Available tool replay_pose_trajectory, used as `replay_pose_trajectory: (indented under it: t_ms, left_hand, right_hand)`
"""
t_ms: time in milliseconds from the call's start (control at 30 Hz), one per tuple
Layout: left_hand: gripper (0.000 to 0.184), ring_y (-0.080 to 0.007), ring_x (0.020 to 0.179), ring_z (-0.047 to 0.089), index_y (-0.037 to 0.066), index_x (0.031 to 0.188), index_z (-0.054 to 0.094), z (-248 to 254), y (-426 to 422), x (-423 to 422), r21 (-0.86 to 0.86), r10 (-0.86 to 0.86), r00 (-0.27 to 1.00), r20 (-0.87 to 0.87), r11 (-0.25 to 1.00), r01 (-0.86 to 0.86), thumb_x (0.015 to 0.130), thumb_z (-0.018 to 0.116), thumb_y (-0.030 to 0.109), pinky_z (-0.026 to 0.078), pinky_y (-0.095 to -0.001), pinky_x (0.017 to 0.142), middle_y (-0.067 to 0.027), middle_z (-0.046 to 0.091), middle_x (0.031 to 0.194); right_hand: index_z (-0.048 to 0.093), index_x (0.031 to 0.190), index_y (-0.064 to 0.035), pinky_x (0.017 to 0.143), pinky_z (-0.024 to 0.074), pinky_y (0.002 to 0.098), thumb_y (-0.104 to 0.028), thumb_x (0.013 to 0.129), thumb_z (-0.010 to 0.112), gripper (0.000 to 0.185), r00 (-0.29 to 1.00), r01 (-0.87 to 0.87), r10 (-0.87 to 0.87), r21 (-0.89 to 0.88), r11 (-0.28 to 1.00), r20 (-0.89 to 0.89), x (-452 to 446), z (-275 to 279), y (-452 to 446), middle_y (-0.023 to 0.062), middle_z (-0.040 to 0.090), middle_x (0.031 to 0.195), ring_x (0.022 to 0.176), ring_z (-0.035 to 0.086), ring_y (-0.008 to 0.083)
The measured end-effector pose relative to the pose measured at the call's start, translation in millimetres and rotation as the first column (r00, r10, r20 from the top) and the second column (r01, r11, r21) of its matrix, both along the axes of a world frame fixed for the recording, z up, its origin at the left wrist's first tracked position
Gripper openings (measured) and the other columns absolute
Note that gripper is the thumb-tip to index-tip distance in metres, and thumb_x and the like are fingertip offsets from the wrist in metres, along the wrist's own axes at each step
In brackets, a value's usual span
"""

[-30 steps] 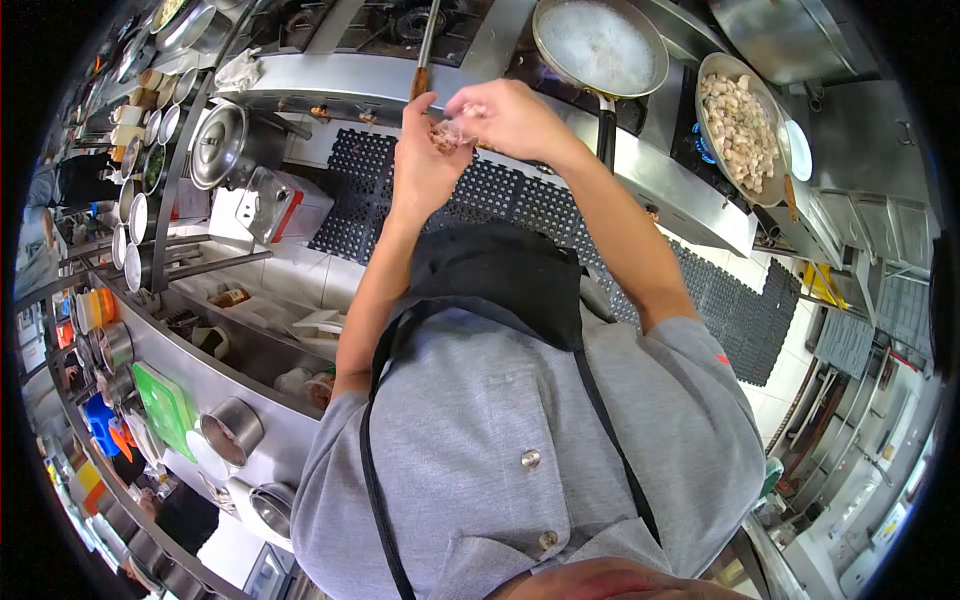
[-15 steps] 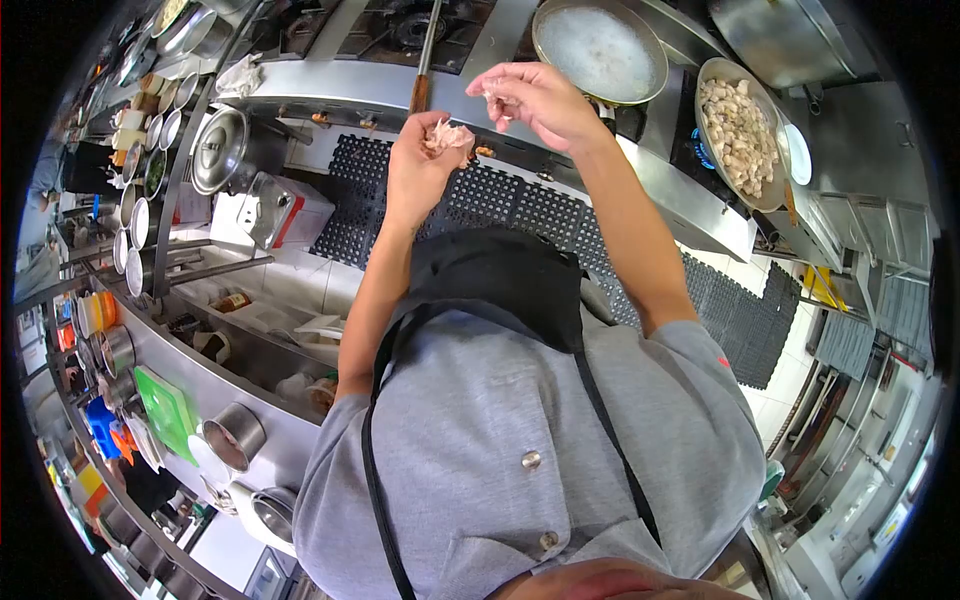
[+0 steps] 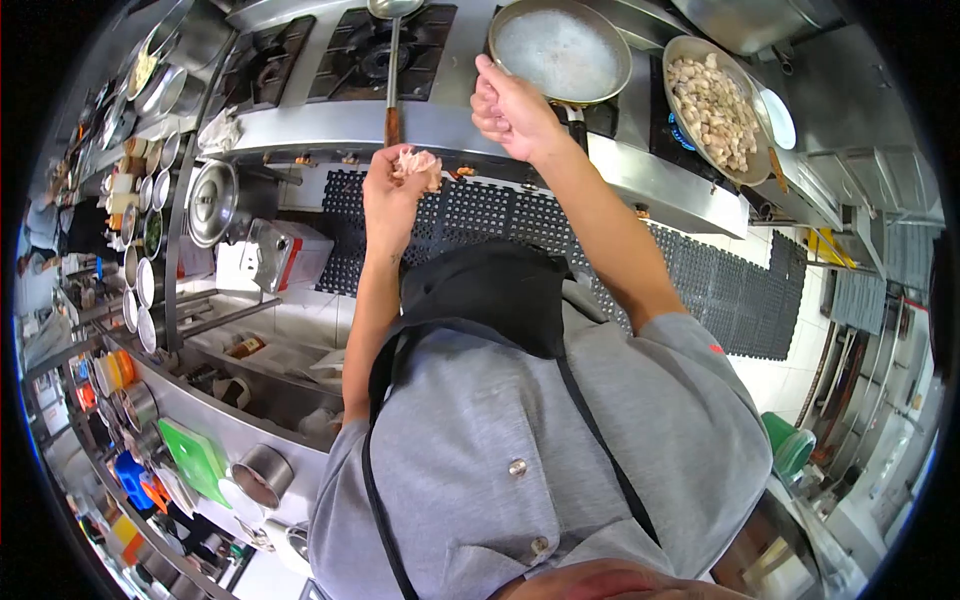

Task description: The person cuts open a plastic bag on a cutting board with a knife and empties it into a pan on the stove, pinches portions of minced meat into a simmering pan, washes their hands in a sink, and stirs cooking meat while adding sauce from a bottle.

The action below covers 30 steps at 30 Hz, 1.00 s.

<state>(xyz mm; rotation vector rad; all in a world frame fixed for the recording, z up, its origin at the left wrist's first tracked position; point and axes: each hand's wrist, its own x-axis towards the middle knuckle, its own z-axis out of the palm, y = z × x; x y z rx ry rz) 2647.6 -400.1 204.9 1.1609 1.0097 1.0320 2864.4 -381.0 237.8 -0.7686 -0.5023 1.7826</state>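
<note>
Kitchen, stove [image 3: 290,128] ahead. Left hand [image 3: 388,198] had fingers curled round ragged pale meat [image 3: 420,167], above the floor mat [image 3: 450,215] short of the stove edge. Right hand [image 3: 513,112] fingers were folded beside the bubbly pan [image 3: 557,58] (couldn't tell if holding anything). Risks: loose grip drops scraps; reaching too close, splatter burns.

No words, brands or numbers can be read here. A small red mark [image 3: 716,348] on the right sleeve [image 3: 685,340] of the grey shirt [image 3: 450,440], and a pale label on a brown bottle [image 3: 245,347] at left, are too small to make out.
</note>
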Motion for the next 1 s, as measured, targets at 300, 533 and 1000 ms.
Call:
replay_pose_trajectory:
  t_ms: [300, 533, 1000]
  left_hand:
    - [0.031, -0.0138, 0.079, 0.064, -0.003, 0.109, 0.053, -19.4, 0.9, -21.5, -0.111, 0.082, 0.989, 0.123, 0.991, -0.068, 0.079, 0.060, -0.007, 0.049, -0.0240, 0.068, -0.0099, 0.065, 0.093]
    - [0.026, -0.0196, 0.082, 0.063, -0.003, 0.109, 0.053, -31.4, -24.4, -56.3, -0.178, 0.206, 0.975, 0.087, 0.966, -0.188, 0.083, 0.056, -0.004, 0.051, -0.0307, 0.071, -0.0127, 0.063, 0.095]
    - [0.014, -0.0271, 0.093, 0.062, 0.004, 0.099, 0.057, 33.0, -153.0, -239.8, -0.261, 0.407, 0.245, 0.880, 0.845, -0.466, 0.086, 0.058, 0.010, 0.050, -0.0344, 0.074, -0.0114, 0.060, 0.098]
  right_hand:
    - [0.053, 0.118, 0.0038, 0.052, 0.0426, 0.0209, -0.013, 0.095, 0.054, 0.029, 0.934, 0.224, -0.247, 0.115, 0.968, 0.259, 27.1, -4.1, -6.2, 0.0089, 0.058, 0.079, 0.061, 0.054, 0.0122]
    - [0.057, 0.091, -0.0047, 0.035, 0.0225, 0.0218, -0.043, 0.095, 0.044, 0.040, 0.987, 0.070, -0.075, -0.039, 0.997, -0.145, 49.8, -6.6, 16.0, 0.0076, 0.055, 0.068, 0.044, 0.035, 0.0104]
    - [0.065, 0.104, 0.0053, 0.077, 0.0500, 0.0451, -0.036, 0.091, 0.056, 0.045, -0.697, -0.152, -0.127, 0.028, 0.988, 0.706, 241.7, -73.8, 145.1, 0.0212, 0.069, 0.101, 0.088, 0.064, 0.0389]
